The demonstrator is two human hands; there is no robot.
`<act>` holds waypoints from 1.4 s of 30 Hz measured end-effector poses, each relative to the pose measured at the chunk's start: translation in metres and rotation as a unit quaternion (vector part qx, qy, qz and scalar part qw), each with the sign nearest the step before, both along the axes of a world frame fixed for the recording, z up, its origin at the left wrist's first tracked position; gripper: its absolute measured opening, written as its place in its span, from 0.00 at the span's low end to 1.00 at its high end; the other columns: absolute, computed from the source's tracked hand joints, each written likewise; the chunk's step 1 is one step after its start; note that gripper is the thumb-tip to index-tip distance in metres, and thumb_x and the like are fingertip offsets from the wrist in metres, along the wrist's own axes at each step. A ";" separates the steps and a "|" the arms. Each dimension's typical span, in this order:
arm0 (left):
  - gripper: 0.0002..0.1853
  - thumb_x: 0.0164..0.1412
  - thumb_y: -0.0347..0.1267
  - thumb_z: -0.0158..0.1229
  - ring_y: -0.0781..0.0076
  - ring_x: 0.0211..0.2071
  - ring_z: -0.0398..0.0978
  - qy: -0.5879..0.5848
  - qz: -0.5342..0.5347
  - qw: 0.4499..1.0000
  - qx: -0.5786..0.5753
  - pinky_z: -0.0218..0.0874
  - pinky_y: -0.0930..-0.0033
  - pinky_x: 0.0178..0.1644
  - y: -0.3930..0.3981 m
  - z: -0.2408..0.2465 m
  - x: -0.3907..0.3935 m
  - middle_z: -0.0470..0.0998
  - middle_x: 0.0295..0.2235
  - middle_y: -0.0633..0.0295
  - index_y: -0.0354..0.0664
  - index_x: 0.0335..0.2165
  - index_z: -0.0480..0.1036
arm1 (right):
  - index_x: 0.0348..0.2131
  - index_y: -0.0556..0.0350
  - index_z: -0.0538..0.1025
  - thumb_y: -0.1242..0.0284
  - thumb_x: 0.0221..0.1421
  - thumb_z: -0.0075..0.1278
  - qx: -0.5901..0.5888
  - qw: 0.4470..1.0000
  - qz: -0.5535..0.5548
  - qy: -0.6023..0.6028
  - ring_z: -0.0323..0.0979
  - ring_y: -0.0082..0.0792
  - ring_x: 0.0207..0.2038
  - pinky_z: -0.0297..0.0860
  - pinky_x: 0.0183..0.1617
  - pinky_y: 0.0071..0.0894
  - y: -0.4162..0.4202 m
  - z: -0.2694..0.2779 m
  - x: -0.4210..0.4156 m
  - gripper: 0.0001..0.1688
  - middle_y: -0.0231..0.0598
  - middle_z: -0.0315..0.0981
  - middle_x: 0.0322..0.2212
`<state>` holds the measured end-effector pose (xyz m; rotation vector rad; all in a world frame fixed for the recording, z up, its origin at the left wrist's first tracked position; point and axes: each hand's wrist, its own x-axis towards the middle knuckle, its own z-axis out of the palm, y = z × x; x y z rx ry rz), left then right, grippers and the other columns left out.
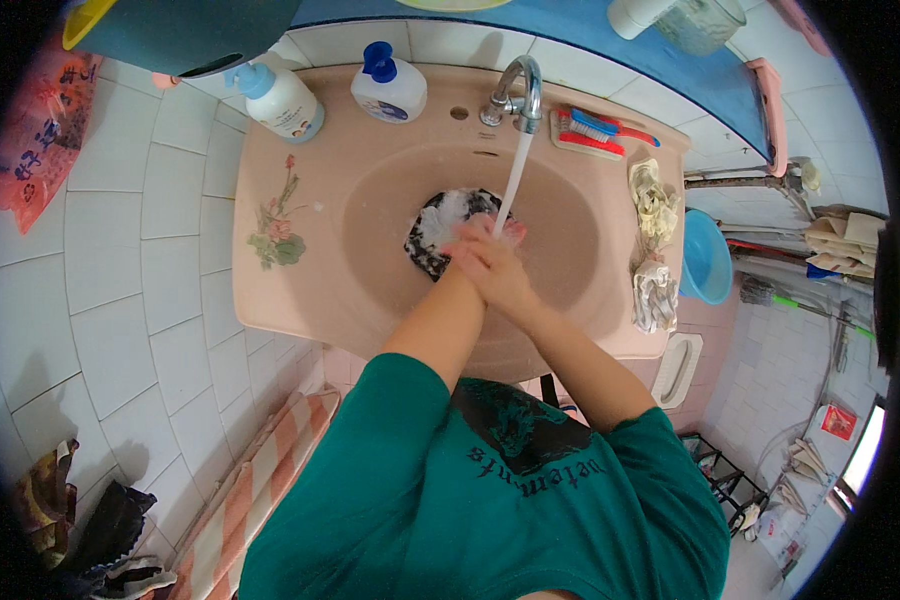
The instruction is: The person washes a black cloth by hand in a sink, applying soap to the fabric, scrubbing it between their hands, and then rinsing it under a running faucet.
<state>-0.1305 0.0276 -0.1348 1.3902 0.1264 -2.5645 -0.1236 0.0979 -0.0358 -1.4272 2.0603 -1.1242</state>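
Note:
Over the basin of a pink ceramic sink (566,217), my forearms cross at the wrists. My left hand (511,227) is partly hidden and blurred, close under the running water (513,180). Across the left hand and wrist lies my right hand (493,266), its fingers spread and nothing seen in it. Beneath both, a black-and-white patterned cloth (422,238) lies bunched in the basin, with white suds on top. Water runs from a chrome faucet (529,82) on the sink's back ledge.
A pump bottle (285,105) and a blue-capped bottle (390,90) stand at the back left. Brushes (596,131) lie right of the faucet. Crumpled gloves or cloths (654,199) line the right edge. A blue plastic basin (705,256) sits beyond, near a squat toilet (677,370).

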 end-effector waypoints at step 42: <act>0.12 0.52 0.27 0.55 0.69 0.37 0.68 -0.444 0.056 0.645 -0.620 0.59 0.70 0.42 -0.138 0.061 0.316 0.70 0.37 0.59 0.36 0.37 0.66 | 0.57 0.63 0.54 0.65 0.56 0.39 0.061 0.991 -0.080 0.088 0.43 0.53 0.62 0.46 0.62 0.47 -0.138 -0.064 0.097 0.33 0.53 0.41 0.60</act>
